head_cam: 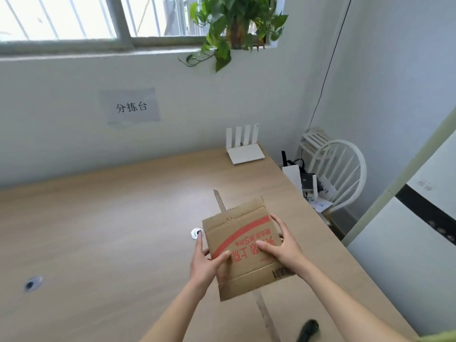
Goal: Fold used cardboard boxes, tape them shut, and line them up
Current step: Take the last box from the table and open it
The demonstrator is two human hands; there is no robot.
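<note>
A dark, blurred object [308,330] sits at the near edge of the desk [111,218], too unclear to identify. Just beside it a pale strip, perhaps tape [267,317], runs from the near edge up under a flattened cardboard box [246,248]; a similar strip shows past the box's far edge.

Two bare forearms reach in from the near edge and hold the flattened cardboard box above the desk, toward its right side. The box is brown, with a red curved band, red characters and a barcode near its right corner. It is tilted, its far edge higher.

The left hand [207,264] grips the box's left edge: the thumb lies curled on the printed face, the forefinger points straight along the edge, and the other fingers are hidden behind the card. The right hand [283,245] grips the right edge, thumb pressed on the printed face, fingers spread and bent around the side.

Just left of the box a round metal cable grommet [197,233] is set in the desk. A second grommet [32,283] lies near the left edge.

At the far right corner stands a white router [243,146] with four upright antennas. Beyond the right edge is a white chair [343,174] holding papers and small devices.

On the wall behind hangs a paper sign [130,107] with black characters. Above it, a leafy plant [234,25] trails from the window sill.
</note>
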